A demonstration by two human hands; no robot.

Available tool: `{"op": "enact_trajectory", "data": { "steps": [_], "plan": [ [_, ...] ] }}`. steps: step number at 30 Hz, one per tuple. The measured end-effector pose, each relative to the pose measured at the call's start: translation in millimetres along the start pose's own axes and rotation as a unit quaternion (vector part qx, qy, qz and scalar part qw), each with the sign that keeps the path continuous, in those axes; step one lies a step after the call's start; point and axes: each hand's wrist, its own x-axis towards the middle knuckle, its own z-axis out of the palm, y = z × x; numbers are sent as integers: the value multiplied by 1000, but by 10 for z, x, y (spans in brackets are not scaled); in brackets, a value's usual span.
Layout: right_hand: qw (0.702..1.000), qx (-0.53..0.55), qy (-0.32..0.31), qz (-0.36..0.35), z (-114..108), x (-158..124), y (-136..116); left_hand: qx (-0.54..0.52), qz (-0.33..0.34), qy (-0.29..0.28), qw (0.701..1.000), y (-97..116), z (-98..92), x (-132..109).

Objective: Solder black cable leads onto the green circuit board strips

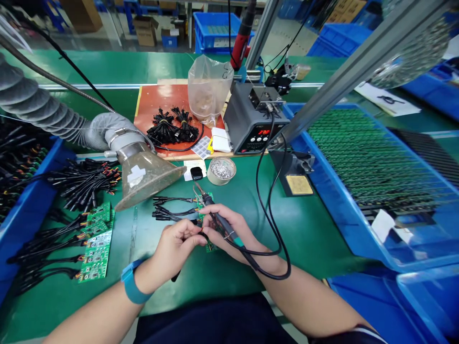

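My right hand [227,224] has its fingers closed around a soldering iron [223,223], whose tip points up and away from me. Thumb and fingers of my left hand [182,241] pinch the end of a thin black cable with coloured wires, right beside my right fingertips. Beneath both hands lies a green circuit board [211,247], mostly covered by them. Black cables [172,212] with plugs run leftward from that board. A blue band [135,282] circles my left wrist.
At left, a fume extraction funnel [148,179] hangs over the bench near finished-looking boards with cables [95,253]. Behind my hands stand a tin of metal shavings [221,171], a soldering station [253,122] and an iron stand [294,174]. A blue crate [344,224] of boards is at right.
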Motion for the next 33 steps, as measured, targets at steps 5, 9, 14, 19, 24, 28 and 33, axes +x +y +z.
{"op": "enact_trajectory", "data": {
  "steps": [5, 9, 14, 19, 24, 28, 33],
  "plan": [
    [994, -75, 56, -62, 69, 23, 49, 46, 37, -17, 998, -12, -63, 31],
    [991, -113, 31, -66, 66, 12, 97, 194, 152, -38, 968, -46, -143, 44],
    [990, -131, 2, -60, 13, -16, 99, 245, 177, -77, 950, -45, -186, 45],
    [989, -126, 1, -74, -10, 4, 131, 236, 131, -67, 960, 9, -179, 57],
    [986, -135, 14, -99, 7, 35, 151, 194, 115, -60, 972, -14, -171, 54],
    [983, -154, 19, -98, 17, 21, 127, 221, 144, -66, 962, -49, -174, 53],
    [993, -119, 13, -15, 17, -14, 29, 245, 176, -57, 952, -56, -158, 43]
  ]
}}
